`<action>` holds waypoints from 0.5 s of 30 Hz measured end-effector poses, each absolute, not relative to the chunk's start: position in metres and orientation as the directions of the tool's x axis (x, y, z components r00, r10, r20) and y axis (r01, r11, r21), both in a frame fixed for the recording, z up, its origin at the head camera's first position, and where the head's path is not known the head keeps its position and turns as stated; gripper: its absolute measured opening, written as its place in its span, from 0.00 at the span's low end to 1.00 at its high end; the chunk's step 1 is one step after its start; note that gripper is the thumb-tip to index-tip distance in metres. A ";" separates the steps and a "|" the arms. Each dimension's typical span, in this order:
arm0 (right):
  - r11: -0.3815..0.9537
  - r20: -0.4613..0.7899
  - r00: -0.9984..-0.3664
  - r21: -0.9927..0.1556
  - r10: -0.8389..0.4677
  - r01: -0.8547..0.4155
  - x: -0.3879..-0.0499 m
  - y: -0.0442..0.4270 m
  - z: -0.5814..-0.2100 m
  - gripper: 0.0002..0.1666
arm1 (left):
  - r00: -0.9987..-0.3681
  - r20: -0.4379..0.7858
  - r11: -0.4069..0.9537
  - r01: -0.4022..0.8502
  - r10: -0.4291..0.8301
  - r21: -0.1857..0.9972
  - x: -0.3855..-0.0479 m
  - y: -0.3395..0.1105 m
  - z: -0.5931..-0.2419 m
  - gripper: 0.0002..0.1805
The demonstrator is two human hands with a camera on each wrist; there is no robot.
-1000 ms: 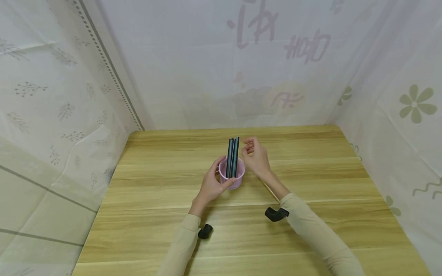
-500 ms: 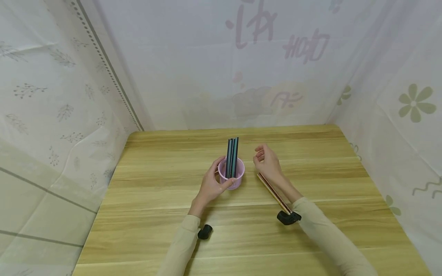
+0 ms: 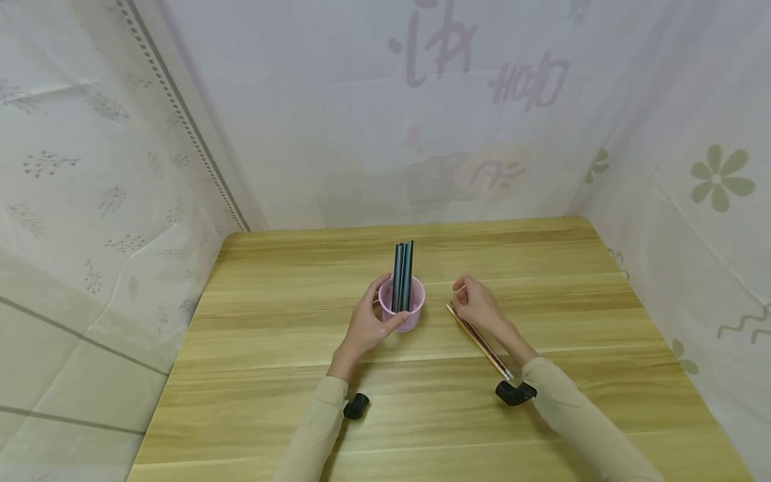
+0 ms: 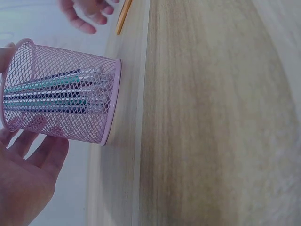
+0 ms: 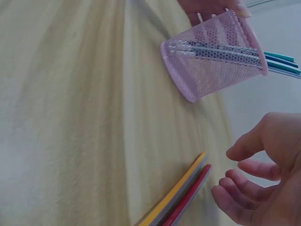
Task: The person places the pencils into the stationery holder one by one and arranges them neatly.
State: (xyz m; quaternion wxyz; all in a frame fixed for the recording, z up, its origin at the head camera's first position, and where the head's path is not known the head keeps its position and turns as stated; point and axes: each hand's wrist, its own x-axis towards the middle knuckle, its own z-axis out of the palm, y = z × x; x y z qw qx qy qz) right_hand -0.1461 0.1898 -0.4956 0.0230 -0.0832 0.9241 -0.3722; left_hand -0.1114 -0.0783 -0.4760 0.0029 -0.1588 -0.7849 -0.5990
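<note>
A pink mesh pen holder (image 3: 419,309) stands upright on the table, and my left hand (image 3: 367,325) holds it round its side, thumb near the front rim. Several dark blue and green pencils (image 3: 402,271) lean inside it, their upper ends above the rim. To the right, a yellow pencil (image 5: 171,194) and a red pencil (image 5: 192,192) lie side by side on the wood. My right hand (image 3: 478,304) hovers at their far ends, fingers loosely bent and apart from the thumb. In the right wrist view nothing lies between those fingers, and a gap separates them from the pencils.
The wooden table (image 3: 271,402) has its back edge against a printed white curtain (image 3: 361,134), with more curtain at both sides. Black camera mounts, one on the left wrist (image 3: 357,406) and one on the right wrist (image 3: 515,393), stick out inward over the table.
My right hand has moved away from the pen holder, rightward and down toward the yellow and red pencils, uncovering more of them. My left hand stays on the pen holder.
</note>
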 end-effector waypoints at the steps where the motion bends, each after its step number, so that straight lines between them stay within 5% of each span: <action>1: 0.719 0.021 -0.984 -0.681 -0.175 -0.142 -0.146 0.191 -0.497 0.16 | -0.950 0.193 0.231 0.251 0.246 0.940 -0.111 -0.078 -0.476 0.46; 15: 0.787 -0.038 -0.972 -0.595 -0.232 -0.165 -0.137 0.201 -0.508 0.14 | -0.949 0.185 0.237 0.247 0.253 0.940 -0.111 -0.079 -0.473 0.47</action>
